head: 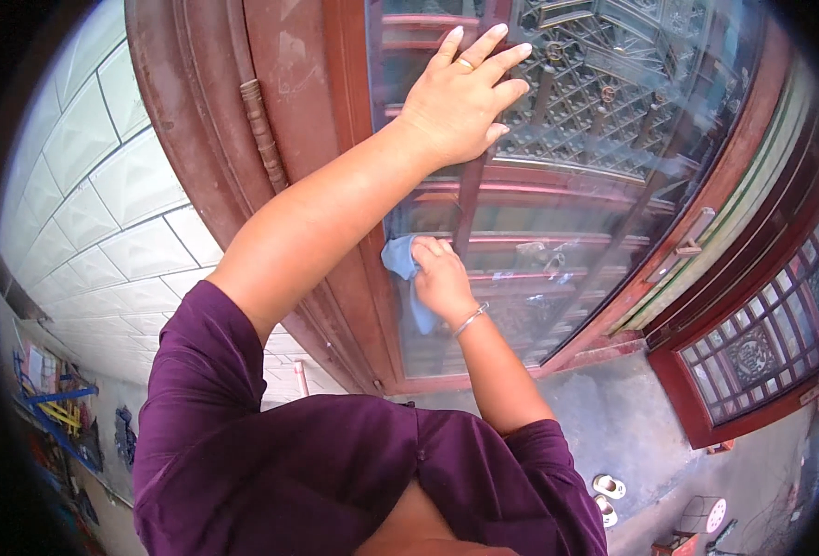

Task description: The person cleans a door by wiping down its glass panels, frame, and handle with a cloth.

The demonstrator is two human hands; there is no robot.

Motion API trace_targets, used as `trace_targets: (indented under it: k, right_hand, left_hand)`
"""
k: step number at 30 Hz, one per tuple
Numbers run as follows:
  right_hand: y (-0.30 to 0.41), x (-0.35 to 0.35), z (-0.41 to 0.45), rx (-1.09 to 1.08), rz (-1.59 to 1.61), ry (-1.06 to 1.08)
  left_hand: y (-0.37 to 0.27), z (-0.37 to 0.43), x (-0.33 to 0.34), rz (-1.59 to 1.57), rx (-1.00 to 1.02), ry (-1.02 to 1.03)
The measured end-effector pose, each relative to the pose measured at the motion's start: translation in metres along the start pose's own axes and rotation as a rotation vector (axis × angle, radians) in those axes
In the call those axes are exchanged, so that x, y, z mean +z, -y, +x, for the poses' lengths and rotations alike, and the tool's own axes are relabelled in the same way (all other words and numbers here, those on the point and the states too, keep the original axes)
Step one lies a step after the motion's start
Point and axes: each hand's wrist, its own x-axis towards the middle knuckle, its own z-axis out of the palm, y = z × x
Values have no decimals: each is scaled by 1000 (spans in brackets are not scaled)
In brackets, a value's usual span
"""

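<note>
My left hand (pixel 461 94), with a ring on one finger, lies spread flat against the upper part of the glass pane (pixel 521 278) of a red-framed door. Lower down, my right hand (pixel 441 274) grips a light blue cloth (pixel 400 258) against the glass, close to the frame on the hinge side; part of the cloth hangs below the fingers. A bracelet circles the right wrist. Behind the pane, a metal lattice grille (pixel 590 104) and dark bars show.
A metal hinge (pixel 263 135) is at the door's left, a handle (pixel 687 243) at its right. White wall tiles (pixel 149 250) stand at left. Another latticed door (pixel 694 431) stands at right. Slippers (pixel 609 486) and a stool (pixel 703 514) are on the floor at lower right.
</note>
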Motion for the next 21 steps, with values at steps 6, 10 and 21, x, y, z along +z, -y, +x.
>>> trace_targets:
  k: [6, 10, 21]
  right_hand:
    - [-6, 0, -1, -34, 33, -8]
    - [-7, -1, -4, -21, 43, -13]
    - [-4, -7, -2, -13, 84, 3]
  left_hand:
    - [-10, 16, 6, 25, -71, -187]
    - [-8, 26, 6, 6, -73, -260]
    - [-12, 21, 12, -33, -101, -273]
